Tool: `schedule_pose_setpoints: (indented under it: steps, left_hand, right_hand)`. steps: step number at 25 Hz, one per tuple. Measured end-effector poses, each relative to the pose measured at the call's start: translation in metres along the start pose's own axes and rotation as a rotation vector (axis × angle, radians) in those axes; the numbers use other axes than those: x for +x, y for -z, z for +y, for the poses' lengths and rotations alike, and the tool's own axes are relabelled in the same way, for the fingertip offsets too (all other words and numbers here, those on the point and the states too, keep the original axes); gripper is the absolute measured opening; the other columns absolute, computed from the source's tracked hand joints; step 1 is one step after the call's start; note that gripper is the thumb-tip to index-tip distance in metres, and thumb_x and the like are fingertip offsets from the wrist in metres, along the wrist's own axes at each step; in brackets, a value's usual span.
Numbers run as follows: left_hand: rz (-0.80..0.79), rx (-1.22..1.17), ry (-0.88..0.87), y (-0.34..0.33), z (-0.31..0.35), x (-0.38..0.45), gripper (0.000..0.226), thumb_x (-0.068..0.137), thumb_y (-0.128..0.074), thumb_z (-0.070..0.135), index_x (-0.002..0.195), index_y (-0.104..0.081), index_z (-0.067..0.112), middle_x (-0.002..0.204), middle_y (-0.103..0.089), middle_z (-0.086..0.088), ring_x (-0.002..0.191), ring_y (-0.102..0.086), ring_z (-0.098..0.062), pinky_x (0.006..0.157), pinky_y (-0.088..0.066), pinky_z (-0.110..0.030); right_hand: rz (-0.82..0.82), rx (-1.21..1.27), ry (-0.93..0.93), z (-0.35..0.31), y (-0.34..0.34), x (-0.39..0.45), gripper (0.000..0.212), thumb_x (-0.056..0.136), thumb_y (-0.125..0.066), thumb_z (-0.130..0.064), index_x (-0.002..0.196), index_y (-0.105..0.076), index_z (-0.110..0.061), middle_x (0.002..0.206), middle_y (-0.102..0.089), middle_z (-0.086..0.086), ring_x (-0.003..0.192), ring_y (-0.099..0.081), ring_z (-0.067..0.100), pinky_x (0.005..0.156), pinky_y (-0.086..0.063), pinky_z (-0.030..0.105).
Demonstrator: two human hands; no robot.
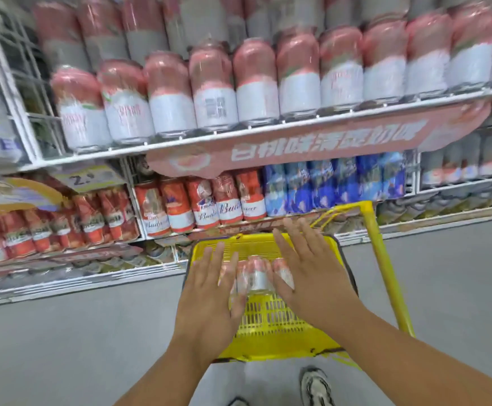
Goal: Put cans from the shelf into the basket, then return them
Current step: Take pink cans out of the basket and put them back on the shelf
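The basket (271,326) was yellow plastic mesh, slightly glossy. The cans (255,276) in it looked like shiny metal. The shelf (238,136) was white-painted metal wire; the floor (77,332) matt grey.

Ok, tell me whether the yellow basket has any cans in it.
Yes. A few pink cans sit inside the yellow basket, between the left hand and right hand; the exact count is blurred.

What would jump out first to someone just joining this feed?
Two open hands, left hand and right hand, spread over pink cans in a yellow basket low in the middle. Above, a long row of matching pink-and-white cans fills the upper shelf, over a big pink sign.
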State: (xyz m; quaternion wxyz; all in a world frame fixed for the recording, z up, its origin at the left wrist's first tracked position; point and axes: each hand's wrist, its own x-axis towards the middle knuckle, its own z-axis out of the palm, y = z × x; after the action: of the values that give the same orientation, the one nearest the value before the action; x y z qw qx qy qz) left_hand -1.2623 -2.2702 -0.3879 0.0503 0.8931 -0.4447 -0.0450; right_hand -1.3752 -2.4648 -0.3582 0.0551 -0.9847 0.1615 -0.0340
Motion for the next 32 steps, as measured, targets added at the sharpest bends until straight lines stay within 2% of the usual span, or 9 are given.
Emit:
schedule_pose_setpoints:
  steps: [9, 14, 17, 20, 23, 25, 27, 30, 32]
  left_hand:
    - [-0.056, 0.022, 0.084, -0.167, -0.031, 0.030, 0.065, 0.097, -0.044, 0.049, 0.155, -0.039, 0.020, 0.167, -0.020, -0.011, 0.155, -0.015, -0.031, 0.121, -0.023, -0.054]
    - [-0.138, 0.036, 0.201, -0.235, -0.045, 0.041, 0.071, 0.097, -0.035, 0.052, 0.159, -0.027, 0.019, 0.168, -0.016, -0.010, 0.155, -0.013, -0.030, 0.122, -0.024, -0.052]
    - [-0.203, 0.024, 0.268, -0.272, -0.052, 0.040, 0.074, 0.097, -0.025, 0.055, 0.161, -0.017, 0.019, 0.168, -0.010, -0.008, 0.156, -0.010, -0.029, 0.124, -0.019, -0.049]
    - [-0.244, 0.029, 0.291, -0.292, -0.058, 0.045, 0.076, 0.098, -0.026, 0.054, 0.161, -0.015, 0.014, 0.169, -0.008, -0.008, 0.156, -0.008, -0.028, 0.125, -0.014, -0.045]
    - [-0.279, -0.072, 0.350, -0.299, -0.059, 0.052, 0.076, 0.103, -0.030, 0.049, 0.162, 0.000, 0.013, 0.170, 0.005, -0.005, 0.156, -0.005, -0.026, 0.125, -0.017, -0.040]
    - [-0.213, -0.174, 0.395, -0.302, -0.056, 0.058, 0.072, 0.101, -0.042, 0.043, 0.160, -0.014, 0.013, 0.167, -0.010, -0.007, 0.145, -0.030, -0.029, 0.114, -0.038, -0.040]
    - [-0.092, -0.294, 0.493, -0.309, -0.056, 0.065, 0.063, 0.095, -0.057, 0.036, 0.148, -0.032, 0.014, 0.149, -0.033, -0.011, 0.119, -0.053, -0.033, 0.094, -0.051, -0.043]
    - [-0.034, -0.543, 0.759, -0.326, -0.064, 0.077, 0.054, 0.086, -0.072, 0.031, 0.128, -0.043, 0.011, 0.117, -0.055, -0.015, 0.098, -0.060, -0.037, 0.079, -0.052, -0.043]
    - [-0.028, -0.596, 0.838, -0.333, -0.068, 0.082, 0.048, 0.081, -0.078, 0.033, 0.111, -0.052, 0.006, 0.099, -0.063, -0.015, 0.090, -0.063, -0.037, 0.072, -0.052, -0.040]
  right_hand:
    - [-0.066, 0.045, 0.032, 0.009, -0.184, 0.019, 0.070, 0.096, -0.036, -0.052, 0.153, -0.035, -0.012, 0.163, -0.022, 0.013, 0.152, -0.016, 0.032, 0.119, -0.026, 0.052]
    - [-0.143, 0.068, 0.015, 0.009, -0.257, 0.024, 0.074, 0.096, -0.032, -0.057, 0.156, -0.029, -0.014, 0.163, -0.023, 0.011, 0.151, -0.018, 0.031, 0.119, -0.027, 0.050]
    - [-0.161, 0.075, -0.017, 0.004, -0.291, 0.027, 0.075, 0.094, -0.031, -0.056, 0.155, -0.031, -0.011, 0.160, -0.031, 0.014, 0.147, -0.029, 0.033, 0.120, -0.021, 0.045]
    - [-0.178, 0.120, -0.087, 0.001, -0.312, 0.033, 0.075, 0.093, -0.031, -0.058, 0.153, -0.033, -0.012, 0.156, -0.037, 0.013, 0.140, -0.038, 0.033, 0.115, -0.033, 0.046]
    - [-0.200, 0.146, -0.141, -0.001, -0.328, 0.038, 0.077, 0.093, -0.037, -0.062, 0.154, -0.028, -0.015, 0.153, -0.034, 0.009, 0.133, -0.045, 0.031, 0.098, -0.049, 0.043]
    - [-0.189, 0.261, -0.217, -0.007, -0.334, 0.042, 0.078, 0.091, -0.050, -0.060, 0.152, -0.026, -0.019, 0.148, -0.032, 0.007, 0.123, -0.052, 0.029, 0.085, -0.055, 0.037]
    - [-0.196, 0.462, -0.391, -0.012, -0.338, 0.049, 0.085, 0.086, -0.062, -0.058, 0.152, -0.021, -0.024, 0.143, -0.032, 0.007, 0.118, -0.056, 0.029, 0.084, -0.056, 0.036]
    - [-0.222, 0.676, -0.645, -0.013, -0.351, 0.061, 0.087, 0.074, -0.075, -0.059, 0.142, -0.037, -0.021, 0.129, -0.048, 0.009, 0.113, -0.057, 0.029, 0.090, -0.052, 0.038]
    - [-0.265, 0.702, -0.725, -0.009, -0.360, 0.067, 0.084, 0.060, -0.076, -0.068, 0.123, -0.055, -0.017, 0.114, -0.058, 0.007, 0.101, -0.061, 0.025, 0.083, -0.054, 0.036]
